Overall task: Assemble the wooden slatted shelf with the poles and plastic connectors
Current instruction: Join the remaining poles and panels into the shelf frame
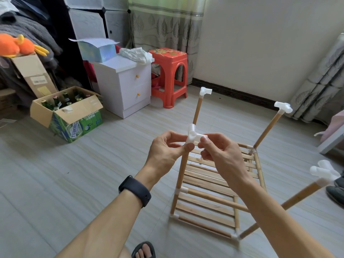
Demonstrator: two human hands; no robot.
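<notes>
Both bare forearms reached forward and converged, wrists level. The left hand (164,151) pinched a white plastic connector (193,135) between thumb and curled fingers. The right hand (220,152), just beside the left, gripped the connector's opposite arm, thumb pressed on top, remaining fingers curled beneath.

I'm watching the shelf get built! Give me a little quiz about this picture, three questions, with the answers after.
1. True or false: the left hand and the right hand both pinch the white connector on top of a pole.
2. Pick one: the stool by the curtain is A) blue, B) red, C) green.
3. Count: how many upright poles have a connector on top, including the one being held?

Key: 1. True. 2. B. 3. Four.
</notes>
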